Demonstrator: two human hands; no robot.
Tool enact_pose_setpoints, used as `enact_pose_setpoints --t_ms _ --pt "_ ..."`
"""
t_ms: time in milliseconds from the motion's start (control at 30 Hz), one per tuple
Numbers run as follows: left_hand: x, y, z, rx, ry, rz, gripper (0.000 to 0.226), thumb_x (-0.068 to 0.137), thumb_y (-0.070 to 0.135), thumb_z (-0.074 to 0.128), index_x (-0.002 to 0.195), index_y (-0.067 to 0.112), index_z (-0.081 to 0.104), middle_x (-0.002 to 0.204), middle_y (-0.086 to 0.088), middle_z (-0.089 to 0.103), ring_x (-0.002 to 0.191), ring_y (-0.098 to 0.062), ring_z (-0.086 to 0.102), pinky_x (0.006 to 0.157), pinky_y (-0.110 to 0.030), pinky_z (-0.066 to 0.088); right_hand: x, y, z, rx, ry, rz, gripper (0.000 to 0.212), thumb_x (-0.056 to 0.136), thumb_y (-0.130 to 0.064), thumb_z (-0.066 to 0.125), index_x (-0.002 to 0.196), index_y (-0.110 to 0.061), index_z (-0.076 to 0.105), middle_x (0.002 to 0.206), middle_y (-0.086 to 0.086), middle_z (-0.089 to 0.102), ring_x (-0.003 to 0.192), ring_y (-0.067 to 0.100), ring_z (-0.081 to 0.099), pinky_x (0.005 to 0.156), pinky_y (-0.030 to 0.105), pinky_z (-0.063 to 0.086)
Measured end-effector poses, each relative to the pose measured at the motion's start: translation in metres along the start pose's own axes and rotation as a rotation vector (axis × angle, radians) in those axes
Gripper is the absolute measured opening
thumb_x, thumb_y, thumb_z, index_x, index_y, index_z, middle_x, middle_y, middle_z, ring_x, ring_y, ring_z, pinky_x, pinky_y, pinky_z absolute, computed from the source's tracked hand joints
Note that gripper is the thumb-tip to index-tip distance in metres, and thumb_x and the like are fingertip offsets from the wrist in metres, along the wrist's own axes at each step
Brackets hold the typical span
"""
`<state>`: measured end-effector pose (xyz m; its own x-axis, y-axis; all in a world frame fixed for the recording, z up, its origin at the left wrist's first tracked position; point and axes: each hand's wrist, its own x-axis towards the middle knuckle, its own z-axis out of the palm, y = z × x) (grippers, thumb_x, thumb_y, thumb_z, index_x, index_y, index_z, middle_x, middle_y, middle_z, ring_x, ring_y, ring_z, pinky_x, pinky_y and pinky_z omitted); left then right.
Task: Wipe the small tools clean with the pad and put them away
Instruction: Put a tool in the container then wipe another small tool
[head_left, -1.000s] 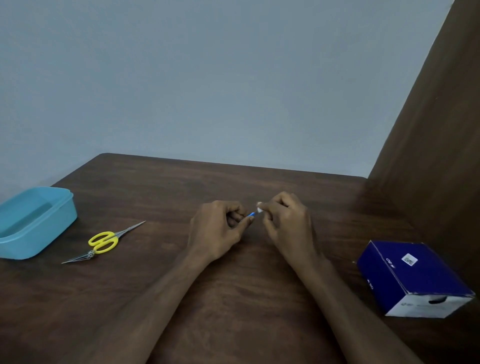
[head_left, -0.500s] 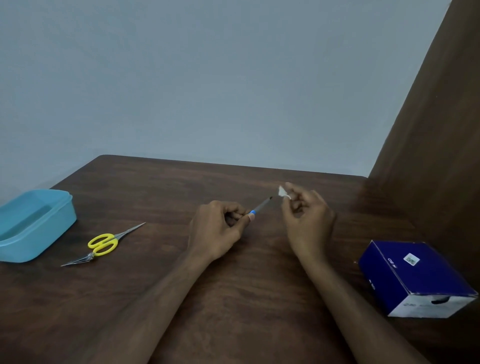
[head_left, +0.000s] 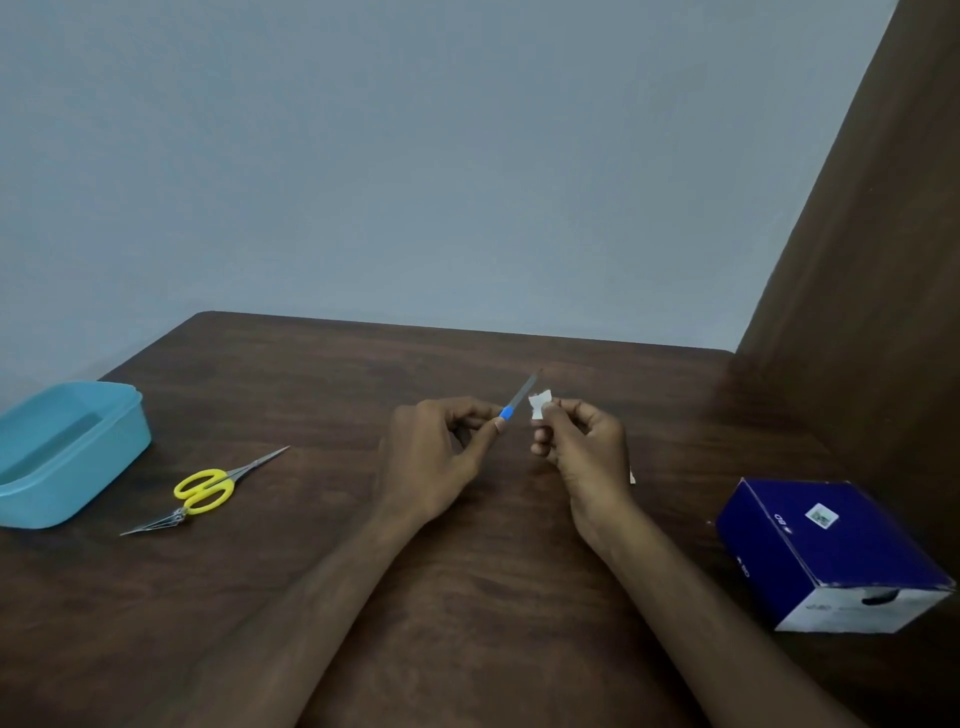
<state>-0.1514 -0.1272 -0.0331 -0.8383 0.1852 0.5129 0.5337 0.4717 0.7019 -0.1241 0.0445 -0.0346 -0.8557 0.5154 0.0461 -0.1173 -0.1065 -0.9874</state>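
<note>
My left hand (head_left: 434, 454) grips the blue handle of a slim metal nail file (head_left: 521, 395), whose grey blade points up and away to the right. My right hand (head_left: 582, 447) pinches a small white pad (head_left: 538, 404) just right of the blade, a small gap between them. Yellow-handled scissors (head_left: 202, 489) lie on the table at the left, with what looks like metal tweezers (head_left: 156, 524) touching their near end. A light blue open tub (head_left: 67, 452) stands at the far left edge.
The dark wooden table (head_left: 467, 597) runs to a grey wall behind. A dark blue cardboard box (head_left: 826, 551) lies at the right. A brown wooden panel (head_left: 872, 312) rises along the right side. A white scrap (head_left: 632, 476) peeks out behind my right wrist.
My right hand slid the pad off the file's blade and away to the right, then came back close beside it. The left hand kept the file and tilted it slightly upward.
</note>
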Motion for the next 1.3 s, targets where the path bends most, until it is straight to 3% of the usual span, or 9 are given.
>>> enact_pose_setpoints --t_ms 100,267,467,600,767,933,1133,1300 --pt "-0.002 0.004 -0.002 0.062 0.04 0.062 0.011 0.093 0.041 0.081 0.103 0.041 0.083 0.083 0.027 0.076 0.08 0.005 0.071 0.064 -0.025 0.059 -0.005 -0.002 0.003 -0.035 -0.048 -0.043 0.022 0.106 -0.015 0.06 0.092 -0.005 0.073 0.075 0.003 0.073 0.066 0.014 0.064 0.067 0.033 0.059" --pt "-0.002 0.009 -0.006 0.107 0.07 0.124 0.012 0.094 0.05 0.077 0.103 0.043 0.083 0.083 0.026 0.076 0.078 0.002 0.069 0.063 -0.03 0.058 -0.009 0.002 0.005 -0.168 -0.061 -0.143 0.023 0.105 -0.021 0.064 0.091 -0.01 0.077 0.069 0.002 0.069 0.06 0.01 0.063 0.068 0.039 0.056" --pt "-0.002 0.004 -0.004 0.217 0.067 0.074 0.014 0.092 0.054 0.078 0.096 0.041 0.083 0.077 0.023 0.073 0.073 0.003 0.067 0.059 -0.026 0.055 -0.008 -0.001 0.009 0.026 -0.136 -0.044 0.021 0.106 -0.009 0.061 0.092 -0.008 0.077 0.068 -0.001 0.067 0.065 0.008 0.06 0.064 0.03 0.053" --pt "-0.002 0.003 0.0 0.316 0.087 0.083 0.019 0.092 0.058 0.074 0.089 0.04 0.076 0.077 0.021 0.071 0.075 -0.001 0.066 0.058 -0.029 0.054 -0.005 -0.004 0.008 0.142 -0.1 -0.024 0.016 0.103 -0.009 0.065 0.093 -0.004 0.077 0.066 0.0 0.063 0.063 0.008 0.057 0.059 0.025 0.052" --pt "-0.003 0.005 0.002 0.307 0.088 0.082 0.022 0.093 0.056 0.075 0.083 0.036 0.073 0.071 0.021 0.068 0.072 0.0 0.064 0.054 -0.022 0.043 -0.005 -0.01 0.004 0.212 -0.103 -0.012 0.018 0.101 -0.006 0.067 0.085 -0.003 0.076 0.069 0.004 0.063 0.061 0.008 0.056 0.058 0.025 0.05" --pt "-0.001 0.002 0.001 0.28 0.058 0.065 0.016 0.092 0.053 0.077 0.087 0.038 0.075 0.076 0.022 0.07 0.077 -0.002 0.063 0.055 -0.02 0.038 -0.011 -0.008 0.004 0.047 -0.175 0.013 0.019 0.099 -0.003 0.067 0.084 -0.007 0.079 0.07 0.007 0.069 0.059 0.012 0.058 0.058 0.028 0.052" --pt "-0.001 0.0 0.004 0.309 0.012 0.064 0.024 0.092 0.059 0.073 0.084 0.036 0.071 0.076 0.019 0.068 0.078 -0.002 0.061 0.055 -0.024 0.036 -0.002 -0.014 -0.003 0.164 -0.042 -0.007 0.018 0.098 -0.005 0.069 0.082 -0.005 0.078 0.071 0.006 0.068 0.06 0.01 0.056 0.058 0.026 0.05" --pt "0.001 0.0 0.002 0.216 -0.043 0.015 0.018 0.092 0.052 0.076 0.084 0.036 0.075 0.073 0.026 0.071 0.073 0.003 0.066 0.056 -0.02 0.039 -0.005 -0.01 -0.004 0.103 -0.102 0.016 0.016 0.099 -0.004 0.067 0.086 -0.002 0.076 0.072 0.008 0.07 0.059 0.013 0.058 0.059 0.028 0.052"
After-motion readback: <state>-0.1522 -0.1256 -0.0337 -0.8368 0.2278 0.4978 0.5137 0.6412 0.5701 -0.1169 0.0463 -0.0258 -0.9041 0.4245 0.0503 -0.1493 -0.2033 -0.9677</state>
